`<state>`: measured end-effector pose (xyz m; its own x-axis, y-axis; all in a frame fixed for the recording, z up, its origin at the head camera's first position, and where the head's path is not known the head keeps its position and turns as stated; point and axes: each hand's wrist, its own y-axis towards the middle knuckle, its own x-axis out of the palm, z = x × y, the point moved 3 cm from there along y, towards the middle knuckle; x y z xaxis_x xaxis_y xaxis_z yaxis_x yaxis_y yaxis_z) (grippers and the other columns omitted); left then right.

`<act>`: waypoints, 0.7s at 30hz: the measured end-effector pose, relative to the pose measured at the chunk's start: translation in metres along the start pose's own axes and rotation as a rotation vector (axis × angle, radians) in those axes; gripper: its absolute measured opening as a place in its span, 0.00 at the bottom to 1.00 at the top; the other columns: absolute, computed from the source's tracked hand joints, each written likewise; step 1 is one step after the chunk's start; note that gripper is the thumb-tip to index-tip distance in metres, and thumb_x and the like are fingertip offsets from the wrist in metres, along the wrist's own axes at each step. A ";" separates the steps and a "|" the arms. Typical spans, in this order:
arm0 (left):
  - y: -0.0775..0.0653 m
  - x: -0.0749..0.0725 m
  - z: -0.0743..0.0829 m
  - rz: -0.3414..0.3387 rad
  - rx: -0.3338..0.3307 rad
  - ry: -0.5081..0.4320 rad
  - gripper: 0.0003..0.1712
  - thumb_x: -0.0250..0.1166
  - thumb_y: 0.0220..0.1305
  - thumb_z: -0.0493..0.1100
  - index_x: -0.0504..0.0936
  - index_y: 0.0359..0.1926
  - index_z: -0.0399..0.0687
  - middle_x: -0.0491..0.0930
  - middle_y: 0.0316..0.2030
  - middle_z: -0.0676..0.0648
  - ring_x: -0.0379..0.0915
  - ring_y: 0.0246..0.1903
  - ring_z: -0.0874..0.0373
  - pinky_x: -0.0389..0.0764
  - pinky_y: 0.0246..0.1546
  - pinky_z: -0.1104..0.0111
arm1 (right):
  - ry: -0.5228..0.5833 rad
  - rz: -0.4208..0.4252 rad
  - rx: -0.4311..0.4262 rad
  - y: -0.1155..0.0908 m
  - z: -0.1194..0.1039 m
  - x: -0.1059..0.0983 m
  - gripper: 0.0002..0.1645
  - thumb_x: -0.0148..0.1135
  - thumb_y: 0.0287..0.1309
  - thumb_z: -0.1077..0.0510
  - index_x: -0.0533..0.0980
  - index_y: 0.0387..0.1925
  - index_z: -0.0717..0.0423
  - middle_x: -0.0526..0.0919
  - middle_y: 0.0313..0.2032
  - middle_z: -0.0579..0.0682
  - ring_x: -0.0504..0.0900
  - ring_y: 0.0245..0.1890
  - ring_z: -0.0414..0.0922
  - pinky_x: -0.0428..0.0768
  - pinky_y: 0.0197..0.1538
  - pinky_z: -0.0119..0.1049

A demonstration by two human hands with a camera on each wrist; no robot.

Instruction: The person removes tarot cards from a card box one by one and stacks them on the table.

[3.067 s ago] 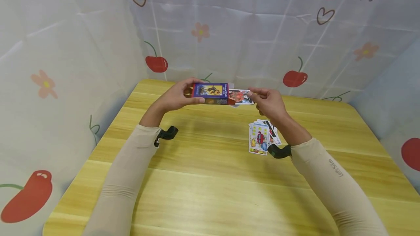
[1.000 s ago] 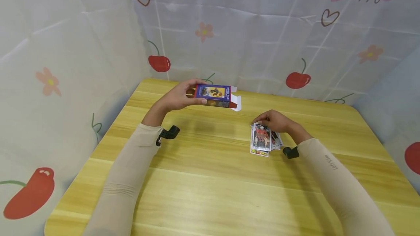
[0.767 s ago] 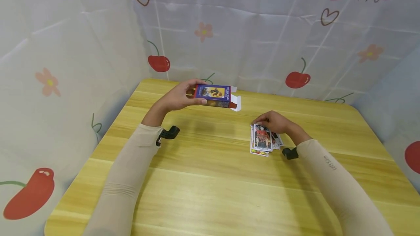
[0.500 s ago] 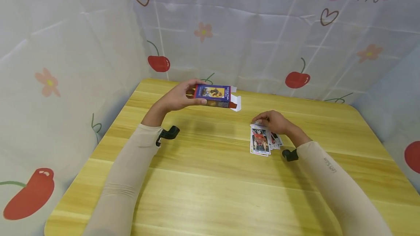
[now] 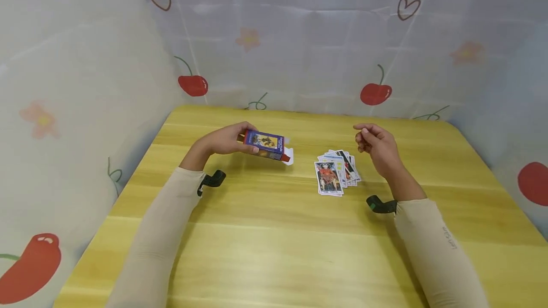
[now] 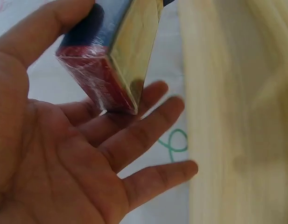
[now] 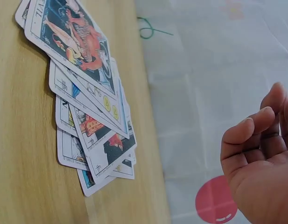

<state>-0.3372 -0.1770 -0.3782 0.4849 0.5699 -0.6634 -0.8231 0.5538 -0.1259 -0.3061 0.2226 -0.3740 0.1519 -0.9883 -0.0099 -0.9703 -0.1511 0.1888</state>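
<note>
Pinched between the thumb and fingers of my left hand (image 5: 227,140) is a blue and red tarot card box (image 5: 265,142). Its right end has the flap (image 5: 289,155) folded out, while the red far end (image 6: 99,79) faces the palm in the left wrist view. To the right of the box lies a loose, fanned pile of tarot cards (image 5: 348,169), with the Devil card (image 5: 328,178) face up on top at its left side. My right hand (image 5: 377,149) is beyond the pile's right edge, holding nothing, its fingers loosely curled.
All of this is over a wooden table (image 5: 265,241). A pale printed curtain (image 5: 299,61) with cherries and hearts rises behind the table's far edge, and similar sheets stand at both sides. Each wrist carries a black camera mount (image 5: 381,205).
A card came out of the box in my right hand and was laid on the pile. The right hand has since let go and moved up and right; the left hand has lowered the box slightly.
</note>
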 end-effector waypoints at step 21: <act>-0.024 0.002 -0.051 -0.072 -0.100 0.310 0.50 0.64 0.65 0.58 0.48 0.75 0.40 0.19 0.74 0.29 0.24 0.75 0.31 0.47 0.72 0.38 | 0.100 0.022 0.082 -0.024 -0.020 0.028 0.14 0.50 0.73 0.48 0.78 0.44 0.51 0.77 0.29 0.44 0.70 0.27 0.42 0.73 0.31 0.31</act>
<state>-0.3318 -0.2196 -0.4144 0.4427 0.3114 -0.8409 -0.8224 0.5148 -0.2424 -0.2751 0.1991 -0.3594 0.1448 -0.9852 0.0920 -0.9851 -0.1349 0.1065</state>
